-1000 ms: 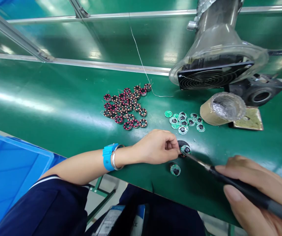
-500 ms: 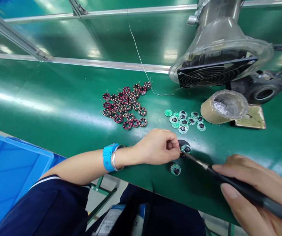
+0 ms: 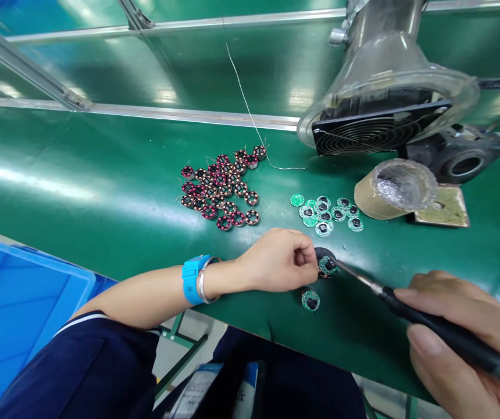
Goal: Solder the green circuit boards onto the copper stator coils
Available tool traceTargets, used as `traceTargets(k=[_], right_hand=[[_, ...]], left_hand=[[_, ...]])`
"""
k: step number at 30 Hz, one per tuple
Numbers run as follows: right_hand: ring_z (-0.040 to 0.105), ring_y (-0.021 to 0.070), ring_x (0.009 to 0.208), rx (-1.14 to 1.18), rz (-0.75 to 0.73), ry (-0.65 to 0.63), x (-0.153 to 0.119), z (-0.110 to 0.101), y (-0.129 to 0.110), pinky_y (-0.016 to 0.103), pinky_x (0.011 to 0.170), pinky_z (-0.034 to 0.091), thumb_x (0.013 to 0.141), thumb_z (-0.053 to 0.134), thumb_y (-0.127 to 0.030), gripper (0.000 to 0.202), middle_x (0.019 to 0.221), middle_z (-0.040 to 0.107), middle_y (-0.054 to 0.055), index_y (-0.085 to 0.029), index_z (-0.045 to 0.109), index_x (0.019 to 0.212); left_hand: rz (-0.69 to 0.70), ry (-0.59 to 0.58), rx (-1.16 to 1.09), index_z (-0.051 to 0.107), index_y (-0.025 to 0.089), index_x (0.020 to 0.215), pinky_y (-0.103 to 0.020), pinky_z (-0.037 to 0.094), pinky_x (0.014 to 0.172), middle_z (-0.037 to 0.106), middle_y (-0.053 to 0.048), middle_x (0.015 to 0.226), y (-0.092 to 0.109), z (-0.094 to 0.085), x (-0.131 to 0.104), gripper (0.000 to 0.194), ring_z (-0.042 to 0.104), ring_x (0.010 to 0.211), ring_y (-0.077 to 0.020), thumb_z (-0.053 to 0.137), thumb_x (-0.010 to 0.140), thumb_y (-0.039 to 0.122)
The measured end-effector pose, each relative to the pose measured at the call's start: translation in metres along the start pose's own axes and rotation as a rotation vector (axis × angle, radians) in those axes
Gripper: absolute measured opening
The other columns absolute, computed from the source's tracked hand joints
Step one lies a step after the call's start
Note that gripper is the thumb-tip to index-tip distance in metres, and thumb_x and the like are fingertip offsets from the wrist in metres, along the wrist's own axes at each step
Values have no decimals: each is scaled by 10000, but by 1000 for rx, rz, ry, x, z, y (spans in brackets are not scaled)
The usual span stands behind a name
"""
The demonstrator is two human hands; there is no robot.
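My right hand (image 3: 463, 331) is wrapped around the black handle of a soldering iron (image 3: 433, 320). The iron's tip meets the right edge of a round green circuit board (image 3: 327, 266), which sits over a copper-wound coil on a dark round base (image 3: 322, 252). My left hand (image 3: 278, 262) is closed in a pinch at the board's left side. What its fingertips hold is hidden. Just below, a second round board (image 3: 310, 300) lies on the green bench.
Several copper-wound ring coils (image 3: 221, 189) lie left of centre, with loose round boards (image 3: 322, 212) to their right. A cardboard cup (image 3: 376, 195), a yellowish sponge (image 3: 444, 209) and a fume hood with a fan (image 3: 372, 131) stand at right. Solder wire (image 3: 245, 102) hangs behind; a blue bin (image 3: 27, 326) is at left.
The soldering iron's tip has shifted right and slightly up, from the board's lower left to its right edge, as my right hand moved right. My left hand has stayed in place.
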State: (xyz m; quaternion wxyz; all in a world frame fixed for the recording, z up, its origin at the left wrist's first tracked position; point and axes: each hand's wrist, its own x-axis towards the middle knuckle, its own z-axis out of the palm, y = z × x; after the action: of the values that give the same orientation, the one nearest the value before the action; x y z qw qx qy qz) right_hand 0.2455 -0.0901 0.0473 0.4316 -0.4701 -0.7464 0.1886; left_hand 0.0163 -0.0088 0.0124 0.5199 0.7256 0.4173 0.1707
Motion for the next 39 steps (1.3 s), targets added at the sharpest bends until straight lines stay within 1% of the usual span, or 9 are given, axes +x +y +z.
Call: traceTargets(k=[3,5,8,11,14,21,24,30,39], right_hand=[[636,182,657,1,50,46,-1,9,0,353,549,487,850,590,-158,314,815,648,34,-278,663,1131],[632,157,612,-42,104,158,-2,19,3,329,521,486,867,588,-144,404,809,668,12,-302,642,1234],[603,123,512,-26,91,355,-2,36,11,289,476,486,872,586,-91,477,674,646,-45,-316,615,1291],[652,124,568,-53,55,234,0,46,20,275,534,537,869,628,-102,374,740,698,-41,-288,649,1194],[686,141,705,-164,-10,112,2,49,26,274,623,556,831,703,-128,320,881,732,-8,-259,632,1114],[632,131,770,-118,-117,-18,7,55,29,270,671,530,786,716,-65,437,905,703,4,-216,578,1172],[616,122,755,-126,-129,-24,8,56,29,267,681,528,779,720,-54,458,911,700,14,-196,575,1190],[613,125,740,-137,-157,-12,7,57,29,265,661,522,765,732,-43,453,881,701,14,-195,589,1166],[622,106,731,-142,-224,-10,7,55,25,281,730,528,787,678,2,467,945,735,6,-216,600,1193]], left_hand=[[11,-5,-24,640,145,671,-180,423,539,600,26,656,-1,-1,0,34,547,570,-65,626,701,146],[19,-17,-56,624,145,703,-180,434,531,590,23,697,-1,-2,-1,24,542,566,-62,609,691,129],[100,-20,26,608,149,858,-197,445,543,577,5,847,-1,-1,-3,231,510,581,-57,623,634,95],[163,-17,225,584,168,995,-233,436,581,564,-19,966,-1,3,-2,351,496,659,-92,734,683,226],[214,-49,266,601,165,999,-252,431,612,557,-25,952,-6,3,4,383,502,711,-122,775,763,412],[417,-295,149,655,161,1002,-237,478,712,582,-27,906,-14,-16,28,259,554,770,-126,789,787,212],[367,-233,106,641,153,996,-236,497,713,593,-23,928,-13,-20,23,314,571,716,-99,824,746,205],[172,-116,-62,658,133,821,-165,463,577,579,26,756,-8,-16,-2,114,547,608,-48,710,845,232],[84,-44,-143,651,126,784,-145,430,533,565,38,701,-2,-4,-2,95,510,563,-34,675,818,212]])
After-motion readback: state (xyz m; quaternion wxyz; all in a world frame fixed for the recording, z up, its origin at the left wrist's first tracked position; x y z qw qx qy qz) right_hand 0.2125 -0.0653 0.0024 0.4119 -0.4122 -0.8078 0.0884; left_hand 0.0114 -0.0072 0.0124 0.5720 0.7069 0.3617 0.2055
